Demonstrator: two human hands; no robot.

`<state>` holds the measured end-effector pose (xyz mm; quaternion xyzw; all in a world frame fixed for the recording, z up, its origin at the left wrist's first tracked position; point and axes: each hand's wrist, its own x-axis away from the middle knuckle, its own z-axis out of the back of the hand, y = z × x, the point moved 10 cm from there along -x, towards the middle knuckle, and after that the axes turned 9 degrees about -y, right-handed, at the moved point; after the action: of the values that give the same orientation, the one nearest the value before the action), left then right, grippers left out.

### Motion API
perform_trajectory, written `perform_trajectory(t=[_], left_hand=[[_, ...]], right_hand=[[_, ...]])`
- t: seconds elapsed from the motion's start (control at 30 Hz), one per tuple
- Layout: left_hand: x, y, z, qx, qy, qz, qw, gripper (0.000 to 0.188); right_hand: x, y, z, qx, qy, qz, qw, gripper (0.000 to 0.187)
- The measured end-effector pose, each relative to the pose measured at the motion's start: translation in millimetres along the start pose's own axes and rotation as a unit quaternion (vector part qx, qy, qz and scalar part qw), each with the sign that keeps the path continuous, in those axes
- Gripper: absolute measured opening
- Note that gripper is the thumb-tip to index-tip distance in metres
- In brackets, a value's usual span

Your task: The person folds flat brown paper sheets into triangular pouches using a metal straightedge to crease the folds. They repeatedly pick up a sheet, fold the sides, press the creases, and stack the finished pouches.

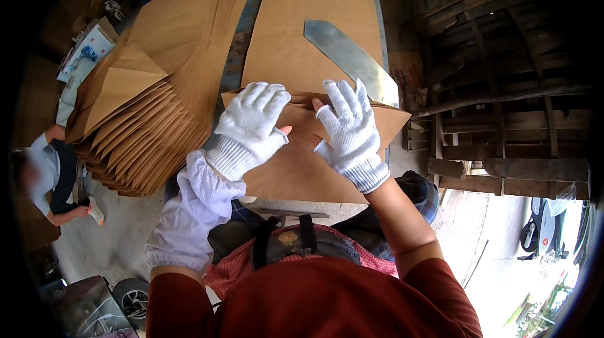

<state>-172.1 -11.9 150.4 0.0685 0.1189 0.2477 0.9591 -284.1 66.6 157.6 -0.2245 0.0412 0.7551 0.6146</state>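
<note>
A brown kraft paper bag lies in front of me, its near part spread into a fold with pointed corners at the sides. My left hand, in a white knit glove with the thumb tip bare, rests flat on the left of this fold, fingers stretched out. On the fold's right side lies my right hand, gloved likewise, its fingers extended and slightly apart. Neither hand grips anything. Just beyond the right hand, a flat grey metal plate with an angled end lies diagonally across the paper.
A thick fanned stack of brown paper bags covers the left of the metal-topped table. Wooden slatted racks stand to the right. At far left a person sits near a white box. A wheel shows at lower left.
</note>
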Motion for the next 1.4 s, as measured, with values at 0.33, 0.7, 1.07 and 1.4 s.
perform_trajectory(t=[0.33, 0.7, 1.07, 1.4], left_hand=[[-77.6, -39.4, -29.7, -0.294, -0.055, 0.214, 0.930, 0.056], [88.5, 40.8, -174.5, 0.059, -0.347, 0.165, 0.921, 0.049], [-56.3, 94.7, -206.2, -0.060, -0.251, 0.008, 0.966, 0.054], [-75.3, 25.8, -163.3, -0.182, -0.254, 0.010, 0.950, 0.064]], right_hand=[[52.9, -58.6, -30.0, -0.066, -0.071, 0.190, 0.977, 0.016], [169.1, 149.1, -82.0, -0.529, 0.139, -0.236, 0.803, 0.082], [126.7, 143.7, -71.6, -0.534, 0.002, -0.222, 0.816, 0.054], [93.8, 94.8, -75.0, 0.002, -0.096, -0.139, 0.986, 0.066]])
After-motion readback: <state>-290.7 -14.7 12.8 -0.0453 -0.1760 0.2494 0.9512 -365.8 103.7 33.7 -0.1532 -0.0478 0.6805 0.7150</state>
